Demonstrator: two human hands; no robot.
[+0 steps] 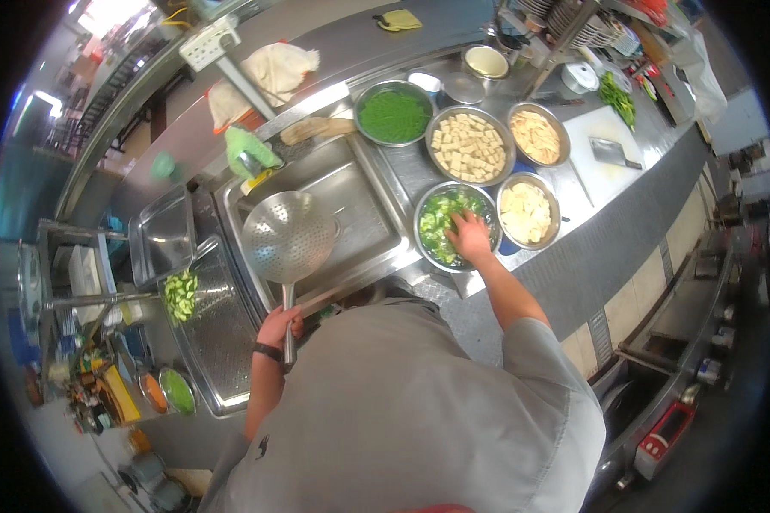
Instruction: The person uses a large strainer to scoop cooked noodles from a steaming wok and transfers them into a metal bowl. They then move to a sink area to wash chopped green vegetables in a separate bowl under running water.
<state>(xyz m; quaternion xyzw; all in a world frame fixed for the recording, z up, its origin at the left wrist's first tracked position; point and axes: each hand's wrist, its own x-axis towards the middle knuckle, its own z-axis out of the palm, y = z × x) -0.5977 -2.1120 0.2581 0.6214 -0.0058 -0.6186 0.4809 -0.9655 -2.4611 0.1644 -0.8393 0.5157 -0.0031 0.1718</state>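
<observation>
My left hand (pixel 280 326) is closed around the handle of a perforated metal skimmer (pixel 290 236), whose wide bowl is over the steel sink (pixel 359 192). My right hand (pixel 470 236) reaches into a metal bowl of chopped green vegetables in water (pixel 437 224); the fingertips lie among the pieces, and whether they grip any cannot be told. Close behind stands a bowl of tofu-like cubes (pixel 468 147). To its left is a bowl of finely cut greens (pixel 394 114). Bowls of pale slices (pixel 525 211) and of beige slices (pixel 536 136) stand on the right.
A cleaver (pixel 609 152) lies on a white cutting board (pixel 590 170) at the right. Leafy greens (pixel 616 99) are behind it. Left of the sink are a perforated tray (pixel 221 346) with sliced green vegetables (pixel 181 295) and a steel pan (pixel 163 237). A green cloth (pixel 247 151) hangs by the sink's back corner.
</observation>
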